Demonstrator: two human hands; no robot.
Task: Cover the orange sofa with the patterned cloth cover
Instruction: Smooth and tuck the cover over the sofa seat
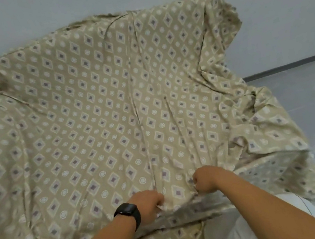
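Note:
The patterned cloth cover [108, 111], beige with purple diamonds and white circles, drapes over the whole sofa: backrest, both arms and seat. None of the orange sofa shows beneath it. My left hand [149, 205], with a black watch on the wrist, grips the cloth at the seat's front edge. My right hand [204, 180] is curled and pinches the cloth a little to the right of it. Folds run up the cloth from between my hands to the backrest.
A pale wall [29, 15] stands behind the sofa. Grey floor [305, 89] with a dark skirting lies to the right. My light trousers [246, 236] show at the bottom, close to the seat front. The cloth bunches over the right arm.

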